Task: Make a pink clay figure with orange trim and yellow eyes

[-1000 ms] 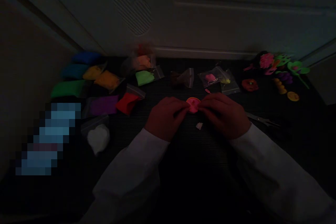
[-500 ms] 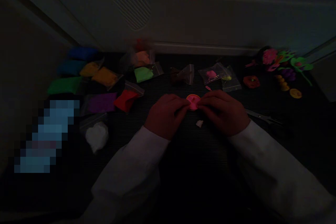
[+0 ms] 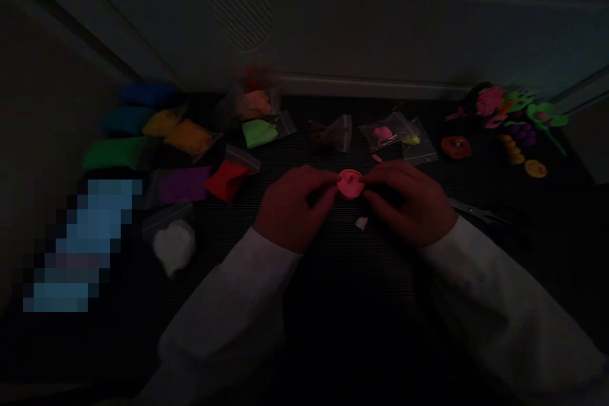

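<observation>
Left hand [image 3: 291, 206] and right hand [image 3: 410, 204] at opposite edges of a pink disc [image 3: 351, 186]. Whether either grip pinches it cannot be told.

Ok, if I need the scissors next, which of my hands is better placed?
Probably your right hand: the scissors lie just beside its wrist, on its outer side. Your left hand is farther off, across the pink disc.
</observation>
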{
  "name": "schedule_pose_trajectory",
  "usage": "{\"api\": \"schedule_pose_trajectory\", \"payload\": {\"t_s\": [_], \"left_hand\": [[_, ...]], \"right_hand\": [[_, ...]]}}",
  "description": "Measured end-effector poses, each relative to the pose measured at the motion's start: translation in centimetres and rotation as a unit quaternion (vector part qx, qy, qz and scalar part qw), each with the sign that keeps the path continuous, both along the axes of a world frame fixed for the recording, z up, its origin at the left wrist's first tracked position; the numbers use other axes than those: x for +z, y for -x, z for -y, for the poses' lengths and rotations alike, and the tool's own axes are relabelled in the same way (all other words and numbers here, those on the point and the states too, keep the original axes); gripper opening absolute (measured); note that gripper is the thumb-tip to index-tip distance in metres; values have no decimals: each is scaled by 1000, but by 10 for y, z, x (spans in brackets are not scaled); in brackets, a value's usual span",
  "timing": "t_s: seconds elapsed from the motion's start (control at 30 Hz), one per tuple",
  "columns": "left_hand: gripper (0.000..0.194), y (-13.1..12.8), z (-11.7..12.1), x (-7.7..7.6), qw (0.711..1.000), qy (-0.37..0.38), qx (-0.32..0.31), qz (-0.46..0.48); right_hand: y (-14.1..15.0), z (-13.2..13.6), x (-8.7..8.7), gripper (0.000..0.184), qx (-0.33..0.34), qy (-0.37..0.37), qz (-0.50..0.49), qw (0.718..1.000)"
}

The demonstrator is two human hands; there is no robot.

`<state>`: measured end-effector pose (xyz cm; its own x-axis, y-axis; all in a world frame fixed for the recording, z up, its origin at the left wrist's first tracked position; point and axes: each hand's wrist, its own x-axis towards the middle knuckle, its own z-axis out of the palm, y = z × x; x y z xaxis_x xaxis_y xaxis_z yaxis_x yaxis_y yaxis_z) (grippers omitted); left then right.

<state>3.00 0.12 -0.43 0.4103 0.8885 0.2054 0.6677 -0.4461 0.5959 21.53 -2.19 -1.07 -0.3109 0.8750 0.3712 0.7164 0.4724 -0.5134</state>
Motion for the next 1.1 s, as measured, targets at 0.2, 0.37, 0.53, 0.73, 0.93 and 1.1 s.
{"api": "schedule_pose_trajectory", "payload": {"t_s": [0.2, 0.37, 0.53, 0.73, 0.93, 1.1], "left_hand": [[21, 0, -2, -1, 999, 7, 43, 8], [25, -3, -2, -5, 999, 19, 33, 25], [30, -3, -2, -8, 1000, 8, 12, 24], [50, -2, -1, -7, 1000, 17, 13, -1], [54, -5, 0, -11, 998, 56, -5, 5], [51, -5, 0, -10, 998, 52, 29, 8]], "right_hand": [[-2, -1, 0, 20, -17, 5, -2, 1000], [-1, -3, -3, 22, 1, 0, 9, 1000], [-1, -3, -4, 25, -5, 5, 7, 1000], [-1, 0, -5, 46, -16, 28, 3, 999], [3, -2, -12, 68, -2, 60, 4, 998], [7, -6, -17, 71, 2, 54, 19, 998]]}}
